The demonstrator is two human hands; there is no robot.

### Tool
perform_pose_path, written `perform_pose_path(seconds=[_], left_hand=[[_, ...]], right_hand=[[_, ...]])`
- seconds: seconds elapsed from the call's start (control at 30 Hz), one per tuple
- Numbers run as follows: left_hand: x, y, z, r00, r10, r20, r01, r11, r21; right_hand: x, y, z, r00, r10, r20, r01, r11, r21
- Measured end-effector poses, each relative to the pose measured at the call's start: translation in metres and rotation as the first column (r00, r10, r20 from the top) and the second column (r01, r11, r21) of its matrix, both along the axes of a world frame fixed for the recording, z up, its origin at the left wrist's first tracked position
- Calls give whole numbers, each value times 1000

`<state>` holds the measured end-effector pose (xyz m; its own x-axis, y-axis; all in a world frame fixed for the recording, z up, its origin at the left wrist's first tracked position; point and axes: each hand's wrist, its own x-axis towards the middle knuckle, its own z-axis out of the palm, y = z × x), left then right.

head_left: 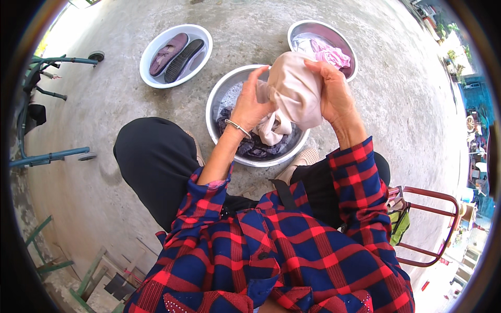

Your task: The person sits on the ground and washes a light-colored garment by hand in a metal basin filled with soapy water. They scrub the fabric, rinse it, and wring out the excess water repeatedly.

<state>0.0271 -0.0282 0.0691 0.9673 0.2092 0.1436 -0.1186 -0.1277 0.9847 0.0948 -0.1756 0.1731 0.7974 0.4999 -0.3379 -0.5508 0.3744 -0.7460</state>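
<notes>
A wet-looking, pale pink cloth (pixel 296 88) is lifted in both hands above a metal basin (pixel 213 99). My right hand (pixel 336 96) grips its upper right side, thumb and fingers curled round the fabric. At its left side, my left hand (pixel 253 104) has the cloth between thumb and fingers; a bangle circles that wrist. A twisted end of the cloth hangs down into the basin. Dark patterned fabric (pixel 261 147) lies below in sudsy water.
A white basin (pixel 204 60) at the far left holds a pair of shoes (pixel 177 57). Another metal basin (pixel 350 41) at the far right contains pink and white laundry (pixel 329 52). A wheeled blue frame (pixel 57 155) stands left; a red metal frame (pixel 454 208) is at the right.
</notes>
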Motion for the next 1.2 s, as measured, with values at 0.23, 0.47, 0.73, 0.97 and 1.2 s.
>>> perform_pose_path(seconds=[0.23,0.47,0.73,0.97,1.2], left_hand=[[-5,4,26,935,-61,-350,242,830,502],[-5,7,60,933,-17,359,-89,957,277],[-20,11,76,980,-54,189,129,904,-407],[-18,13,67,995,84,59,-45,874,-485],[-18,8,69,999,23,28,-2,801,-598]], right_hand=[[0,-4,-4,996,13,83,-13,1000,-7],[-5,-3,8,991,97,90,-95,995,-27],[-3,-7,18,967,248,53,-235,956,-174],[-5,-7,12,749,395,532,82,741,-666],[-13,8,-6,724,347,596,45,839,-542]])
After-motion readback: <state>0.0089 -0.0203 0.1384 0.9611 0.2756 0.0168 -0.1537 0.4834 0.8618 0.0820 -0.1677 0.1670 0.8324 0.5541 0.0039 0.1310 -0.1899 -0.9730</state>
